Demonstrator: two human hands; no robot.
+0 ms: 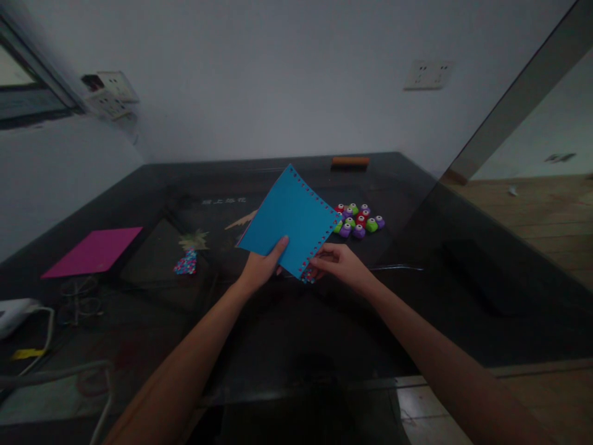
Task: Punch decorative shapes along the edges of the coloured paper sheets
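A blue sheet of card (293,213) with small holes or dots along two of its edges is held up at a tilt over the table. My left hand (264,266) grips its lower left part, thumb on top and fingers behind. At the lower right edge, my right hand (340,264) has its fingers pinched together; what lies between them is too small to tell. Small pink, blue and white bits (308,276) show at the sheet's bottom corner, close to the right fingertips. Behind the sheet, a pale pointed thing (241,220) is partly hidden.
Several red, green and purple toys with eyes (359,219) cluster on the dark table (296,346). A pink sheet (95,250) lies left, near a small multicoloured pile (186,262). An orange-brown bar (350,161) lies at the back. Cables (83,303) and a white device (16,315) occupy the left.
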